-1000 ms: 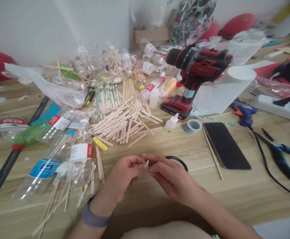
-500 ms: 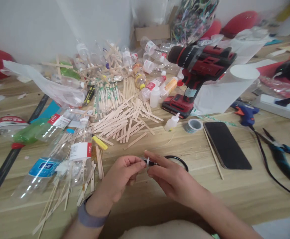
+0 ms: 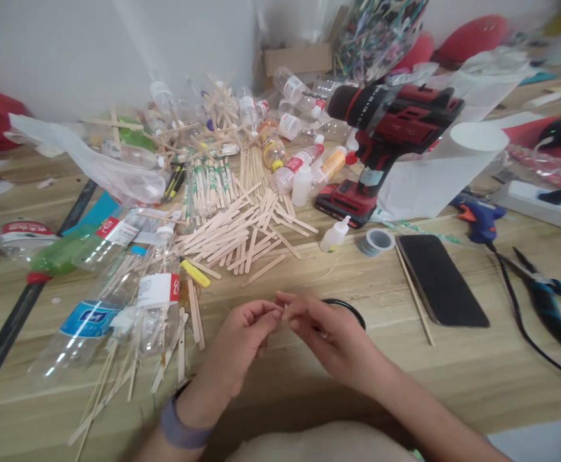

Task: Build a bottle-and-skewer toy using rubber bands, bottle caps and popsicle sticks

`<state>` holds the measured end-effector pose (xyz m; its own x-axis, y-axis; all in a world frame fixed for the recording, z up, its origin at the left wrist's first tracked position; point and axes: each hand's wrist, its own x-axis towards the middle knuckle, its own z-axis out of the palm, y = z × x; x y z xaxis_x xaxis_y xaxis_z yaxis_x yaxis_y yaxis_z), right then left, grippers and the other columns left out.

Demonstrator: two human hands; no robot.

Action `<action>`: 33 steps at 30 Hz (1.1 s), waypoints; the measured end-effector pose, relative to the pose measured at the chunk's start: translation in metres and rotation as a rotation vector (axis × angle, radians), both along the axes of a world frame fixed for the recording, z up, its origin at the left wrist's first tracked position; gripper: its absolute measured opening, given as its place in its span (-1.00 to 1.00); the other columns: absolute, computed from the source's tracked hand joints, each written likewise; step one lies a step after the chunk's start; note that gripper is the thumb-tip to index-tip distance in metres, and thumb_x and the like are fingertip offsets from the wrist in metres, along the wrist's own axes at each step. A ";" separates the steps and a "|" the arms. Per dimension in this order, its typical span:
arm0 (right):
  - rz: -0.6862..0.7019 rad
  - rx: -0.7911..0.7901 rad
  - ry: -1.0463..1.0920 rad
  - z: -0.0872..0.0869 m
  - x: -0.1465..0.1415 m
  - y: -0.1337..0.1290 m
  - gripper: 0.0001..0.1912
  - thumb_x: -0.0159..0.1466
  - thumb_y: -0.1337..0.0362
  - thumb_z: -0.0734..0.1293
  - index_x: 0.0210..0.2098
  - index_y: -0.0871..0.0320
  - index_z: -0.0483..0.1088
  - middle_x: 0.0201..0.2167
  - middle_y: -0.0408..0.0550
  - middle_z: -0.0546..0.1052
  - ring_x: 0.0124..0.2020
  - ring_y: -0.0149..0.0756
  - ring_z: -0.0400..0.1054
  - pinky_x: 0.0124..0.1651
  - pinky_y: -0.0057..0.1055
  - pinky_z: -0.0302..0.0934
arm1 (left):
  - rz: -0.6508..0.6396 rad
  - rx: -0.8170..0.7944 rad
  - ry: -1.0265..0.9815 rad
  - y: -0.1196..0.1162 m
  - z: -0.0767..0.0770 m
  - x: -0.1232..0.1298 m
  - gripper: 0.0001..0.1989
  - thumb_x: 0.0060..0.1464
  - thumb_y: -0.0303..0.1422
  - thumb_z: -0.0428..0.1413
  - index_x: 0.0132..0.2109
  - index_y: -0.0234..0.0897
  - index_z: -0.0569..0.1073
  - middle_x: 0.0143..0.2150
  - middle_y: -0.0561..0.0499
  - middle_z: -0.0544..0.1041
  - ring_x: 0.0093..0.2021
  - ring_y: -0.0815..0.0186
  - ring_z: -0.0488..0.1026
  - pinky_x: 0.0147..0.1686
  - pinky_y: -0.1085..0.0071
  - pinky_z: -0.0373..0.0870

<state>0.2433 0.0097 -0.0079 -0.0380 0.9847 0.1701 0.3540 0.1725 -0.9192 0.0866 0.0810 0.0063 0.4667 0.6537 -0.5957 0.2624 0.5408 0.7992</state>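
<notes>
My left hand (image 3: 244,340), with a purple band on the wrist, pinches something too small to make out at its fingertips. The fingertips of my right hand (image 3: 326,330) meet it there, bent in a pinch and partly hiding a tiny whitish piece. Behind my right hand a black ring-shaped object (image 3: 350,309) lies on the wooden table and is partly covered. Beyond both hands are a heap of wooden craft sticks (image 3: 242,234) and a yellow-handled tool (image 3: 195,273).
Plastic bottles (image 3: 158,289) lie at the left. A red drill (image 3: 395,122) stands behind a small white squeeze bottle (image 3: 334,236) and a tape roll (image 3: 377,242). At the right are a phone (image 3: 443,280), a glue gun (image 3: 479,215) and pliers (image 3: 547,301).
My right fingers have curled in against my left fingertips, and the small white piece between them is now mostly hidden. The whole view has shifted slightly.
</notes>
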 end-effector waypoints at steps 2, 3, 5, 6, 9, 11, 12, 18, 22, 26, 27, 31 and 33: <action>-0.065 -0.061 0.031 -0.001 0.001 -0.001 -0.86 0.38 0.37 0.13 -0.19 0.04 0.27 -0.12 0.04 0.61 0.07 -0.24 0.46 -0.02 -0.29 0.41 | 0.019 0.078 0.069 0.000 -0.002 -0.002 -0.69 -0.02 -0.12 0.18 -0.29 -0.31 0.53 -0.61 0.21 0.23 -0.61 0.45 0.03 -0.59 0.46 -0.08; -0.084 -0.076 0.034 -0.001 0.001 -0.001 -0.87 0.39 0.37 0.12 -0.19 0.04 0.25 -0.11 0.05 0.60 0.05 -0.25 0.48 -0.03 -0.29 0.41 | 0.019 0.118 0.100 0.000 -0.003 -0.003 -0.70 0.00 -0.14 0.16 -0.27 -0.30 0.55 -0.59 0.19 0.29 -0.60 0.44 0.06 -0.58 0.46 -0.06; -0.100 -0.072 0.031 -0.002 0.001 -0.001 -0.87 0.39 0.37 0.11 -0.19 0.04 0.23 -0.13 0.05 0.59 0.00 -0.27 0.50 -0.05 -0.30 0.42 | 0.007 0.186 0.141 0.000 -0.004 -0.004 -0.72 0.04 -0.17 0.14 -0.25 -0.28 0.57 -0.53 0.14 0.39 -0.57 0.41 0.15 -0.55 0.45 0.00; -0.103 -0.065 0.028 -0.002 0.000 -0.001 -0.88 0.38 0.37 0.12 -0.18 0.04 0.23 -0.14 0.04 0.59 -0.03 -0.28 0.51 -0.05 -0.31 0.42 | -0.005 0.211 0.150 0.001 -0.004 -0.004 -0.73 0.06 -0.18 0.13 -0.25 -0.27 0.57 -0.49 0.11 0.44 -0.54 0.39 0.21 -0.53 0.45 0.04; -0.113 -0.045 0.040 -0.005 -0.002 -0.001 -0.88 0.37 0.37 0.13 -0.15 0.04 0.23 -0.11 0.03 0.59 -0.09 -0.31 0.53 -0.08 -0.32 0.44 | -0.056 0.273 0.150 0.000 -0.004 -0.004 -0.75 0.11 -0.20 0.10 -0.24 -0.26 0.57 -0.41 0.05 0.53 -0.38 0.29 0.38 -0.40 0.43 0.20; -0.117 -0.043 0.060 -0.008 -0.003 -0.001 -0.86 0.37 0.37 0.13 -0.12 0.04 0.23 -0.06 0.04 0.59 -0.07 -0.30 0.53 -0.06 -0.31 0.45 | -0.100 0.306 0.154 -0.001 -0.005 -0.004 -0.74 0.13 -0.20 0.09 -0.26 -0.27 0.58 -0.41 0.03 0.55 -0.29 0.22 0.44 -0.33 0.40 0.25; -0.118 -0.043 0.068 -0.009 -0.003 -0.001 -0.84 0.36 0.37 0.14 -0.10 0.04 0.23 -0.04 0.04 0.59 -0.06 -0.30 0.53 -0.05 -0.30 0.45 | -0.118 0.316 0.156 -0.002 -0.005 -0.004 -0.74 0.13 -0.19 0.09 -0.26 -0.27 0.58 -0.41 0.02 0.55 -0.26 0.19 0.45 -0.32 0.40 0.25; -0.140 -0.044 0.102 -0.008 -0.005 -0.002 -0.83 0.35 0.38 0.14 -0.10 0.03 0.24 -0.02 0.04 0.59 -0.02 -0.29 0.52 -0.01 -0.28 0.45 | -0.146 0.337 0.187 -0.003 -0.009 -0.005 -0.74 0.08 -0.18 0.15 -0.21 -0.26 0.60 -0.33 -0.02 0.60 -0.26 0.17 0.48 -0.36 0.39 0.25; -0.161 -0.040 0.136 -0.008 -0.007 -0.001 -0.84 0.35 0.38 0.13 -0.12 0.03 0.23 -0.07 0.05 0.59 -0.03 -0.29 0.52 -0.01 -0.27 0.46 | -0.156 0.394 0.216 -0.003 -0.005 -0.005 -0.71 0.13 -0.17 0.09 -0.23 -0.26 0.58 -0.35 -0.02 0.58 -0.30 0.20 0.46 -0.39 0.41 0.22; -0.160 -0.049 0.161 -0.009 -0.008 -0.001 -0.85 0.36 0.36 0.14 -0.10 0.04 0.22 -0.07 0.05 0.58 -0.05 -0.30 0.53 0.00 -0.25 0.45 | -0.185 0.462 0.289 -0.005 0.002 -0.006 -0.69 0.19 -0.17 0.02 -0.20 -0.25 0.56 -0.35 -0.02 0.58 -0.36 0.22 0.43 -0.41 0.40 0.21; -0.160 -0.054 0.162 -0.010 -0.009 -0.002 -0.86 0.37 0.36 0.14 -0.10 0.04 0.22 -0.05 0.06 0.58 -0.05 -0.29 0.52 0.00 -0.24 0.45 | -0.196 0.476 0.312 -0.005 0.003 -0.006 -0.70 0.19 -0.18 0.01 -0.18 -0.24 0.56 -0.35 -0.02 0.58 -0.37 0.22 0.43 -0.41 0.40 0.21; -0.168 -0.080 0.208 -0.011 -0.010 -0.002 -0.88 0.38 0.35 0.13 -0.11 0.03 0.20 0.01 0.08 0.57 0.00 -0.28 0.51 0.03 -0.23 0.44 | -0.256 0.541 0.367 -0.004 0.004 -0.007 -0.73 0.21 -0.22 0.00 -0.20 -0.24 0.54 -0.35 -0.02 0.60 -0.37 0.20 0.46 -0.36 0.38 0.23; -0.166 -0.100 0.231 -0.011 -0.011 -0.002 -0.89 0.38 0.33 0.13 -0.12 0.03 0.20 0.02 0.07 0.57 0.03 -0.27 0.50 0.04 -0.25 0.44 | -0.274 0.566 0.383 -0.003 0.005 -0.008 -0.73 0.22 -0.24 -0.01 -0.25 -0.25 0.54 -0.37 -0.02 0.59 -0.36 0.20 0.46 -0.35 0.38 0.23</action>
<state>0.2327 0.0076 -0.0187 0.1529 0.9866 0.0574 0.1496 0.0344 -0.9882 0.0790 0.0782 0.0109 0.4842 0.7994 -0.3556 0.6454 -0.0520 0.7621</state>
